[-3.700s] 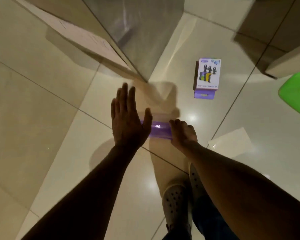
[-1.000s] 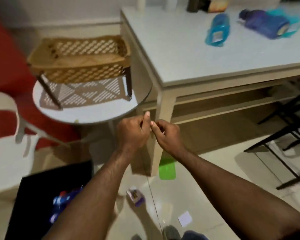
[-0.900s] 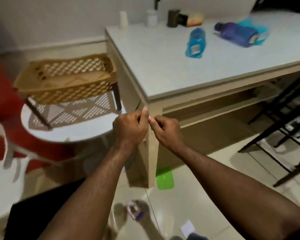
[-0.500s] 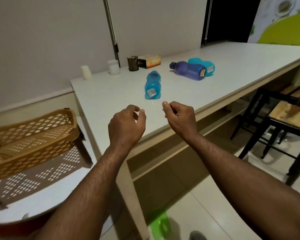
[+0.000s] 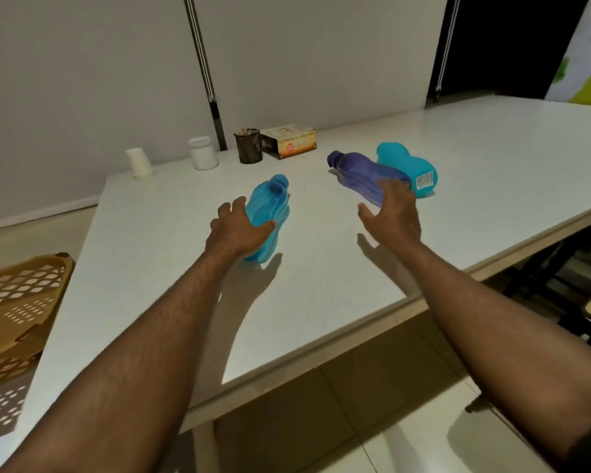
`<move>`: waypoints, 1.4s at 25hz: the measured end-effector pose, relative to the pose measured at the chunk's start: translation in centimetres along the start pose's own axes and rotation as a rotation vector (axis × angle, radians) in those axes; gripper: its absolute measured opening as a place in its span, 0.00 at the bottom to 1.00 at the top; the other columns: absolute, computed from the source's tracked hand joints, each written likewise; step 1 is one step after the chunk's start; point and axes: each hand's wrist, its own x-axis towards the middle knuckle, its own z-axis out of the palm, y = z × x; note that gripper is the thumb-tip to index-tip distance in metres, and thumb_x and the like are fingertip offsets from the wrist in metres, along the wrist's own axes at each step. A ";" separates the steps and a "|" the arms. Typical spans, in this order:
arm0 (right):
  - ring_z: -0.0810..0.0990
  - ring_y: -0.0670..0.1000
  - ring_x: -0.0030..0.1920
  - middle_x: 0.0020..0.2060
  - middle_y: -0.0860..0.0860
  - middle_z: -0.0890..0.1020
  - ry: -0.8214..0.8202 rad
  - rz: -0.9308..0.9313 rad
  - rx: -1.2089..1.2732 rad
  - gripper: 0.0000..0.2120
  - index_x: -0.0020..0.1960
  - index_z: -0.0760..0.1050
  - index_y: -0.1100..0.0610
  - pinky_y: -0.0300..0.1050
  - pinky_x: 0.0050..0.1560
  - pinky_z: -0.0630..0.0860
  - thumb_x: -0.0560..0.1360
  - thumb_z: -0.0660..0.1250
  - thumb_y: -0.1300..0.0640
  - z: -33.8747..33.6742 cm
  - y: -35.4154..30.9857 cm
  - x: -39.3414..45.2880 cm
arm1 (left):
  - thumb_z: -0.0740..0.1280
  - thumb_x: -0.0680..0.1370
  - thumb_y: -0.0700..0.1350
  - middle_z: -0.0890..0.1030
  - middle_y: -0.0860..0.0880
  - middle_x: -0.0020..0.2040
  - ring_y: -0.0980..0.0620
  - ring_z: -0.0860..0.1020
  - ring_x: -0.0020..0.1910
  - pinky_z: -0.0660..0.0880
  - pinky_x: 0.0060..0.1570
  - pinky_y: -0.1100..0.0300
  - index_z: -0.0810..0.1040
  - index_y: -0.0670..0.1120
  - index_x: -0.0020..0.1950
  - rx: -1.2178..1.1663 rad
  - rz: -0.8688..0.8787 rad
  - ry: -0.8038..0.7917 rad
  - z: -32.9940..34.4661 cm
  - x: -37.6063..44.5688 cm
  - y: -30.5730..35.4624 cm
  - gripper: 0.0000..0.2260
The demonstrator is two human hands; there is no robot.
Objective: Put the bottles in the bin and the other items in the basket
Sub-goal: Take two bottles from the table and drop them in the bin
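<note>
Three bottles lie on their sides on the white table (image 5: 321, 288). My left hand (image 5: 238, 230) wraps over the lower half of the light blue bottle (image 5: 273, 203), thumb on its right side, fingers on its left. My right hand (image 5: 393, 216) is spread open, its fingertips at the base of the purple bottle (image 5: 359, 174). A teal bottle (image 5: 410, 169) lies just behind the purple one, touching it. The brown woven basket (image 5: 14, 302) sits low at the left edge, beside the table. No bin is in view.
Along the table's back edge stand a paper cup (image 5: 139, 162), a white jar (image 5: 203, 153), a dark mesh holder (image 5: 248, 145) and a small carton (image 5: 292, 141). Dark chair frames (image 5: 560, 268) stand under the table's right side.
The view rose from the floor to the tabletop. Both hands parted and reached forward: the left onto the light blue bottle, the right up to the purple one.
</note>
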 end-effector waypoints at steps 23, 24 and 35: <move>0.79 0.60 0.58 0.60 0.57 0.78 -0.266 0.343 0.060 0.41 0.68 0.67 0.57 0.47 0.49 0.70 0.64 0.70 0.35 4.6 -1.1 9.1 | 0.75 0.64 0.61 0.80 0.50 0.48 0.50 0.81 0.44 0.79 0.38 0.55 0.74 0.49 0.60 -0.650 -0.363 -0.076 -2.8 -0.5 -2.9 0.30; 0.80 0.57 0.54 0.58 0.55 0.79 -0.254 0.386 0.203 0.39 0.64 0.69 0.55 0.45 0.47 0.71 0.62 0.70 0.34 4.5 -2.9 7.5 | 0.76 0.65 0.60 0.82 0.47 0.49 0.49 0.83 0.43 0.80 0.37 0.54 0.75 0.48 0.58 -0.740 -0.352 -0.071 -3.7 -1.6 -3.6 0.27; 0.82 0.55 0.56 0.57 0.55 0.80 -0.579 0.476 1.161 0.20 0.60 0.74 0.53 0.56 0.53 0.83 0.76 0.66 0.41 5.0 -29.0 -19.6 | 0.75 0.66 0.57 0.82 0.47 0.58 0.48 0.82 0.54 0.79 0.54 0.47 0.73 0.48 0.66 -0.988 -0.150 0.285 -15.6 -20.6 -22.2 0.31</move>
